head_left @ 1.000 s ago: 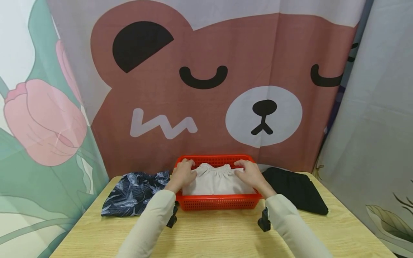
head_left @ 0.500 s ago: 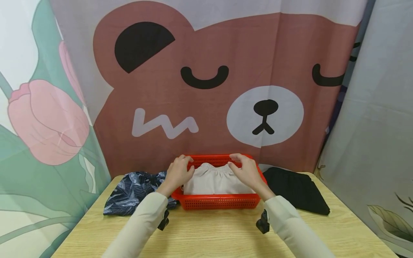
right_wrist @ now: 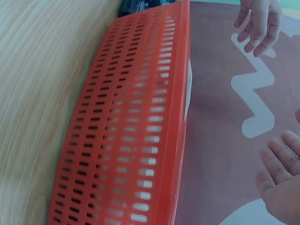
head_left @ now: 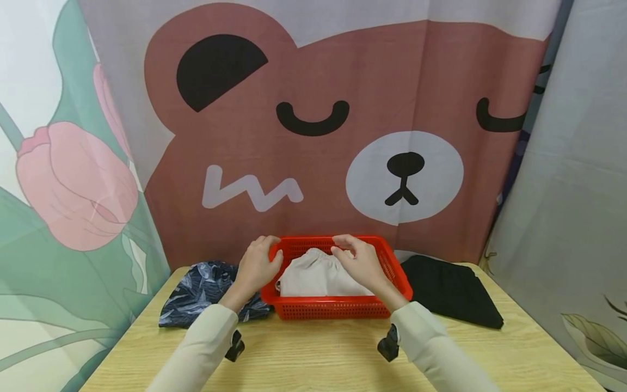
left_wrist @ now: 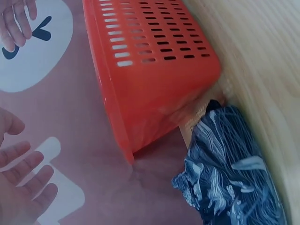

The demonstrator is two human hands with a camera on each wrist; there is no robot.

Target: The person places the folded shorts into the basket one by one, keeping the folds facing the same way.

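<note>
A red perforated plastic basket stands on the table with an off-white garment inside, its gathered elastic waistband toward the back. My left hand hovers over the basket's left end, holding nothing, fingers relaxed and spread. Above the basket's right part hangs my right hand, also holding nothing and hiding some of the off-white garment. Both wrist views show the fingers apart from the basket wall. Left of the basket lies a dark blue leaf-patterned garment, partly behind my left forearm.
A folded black garment lies on the table right of the basket. The light wooden table runs back to a curtain printed with a bear face. More printed curtains hang at both sides.
Both hands have come off the off-white garment and shifted left. The garment stays in the basket, and more of the basket's right end shows now.
</note>
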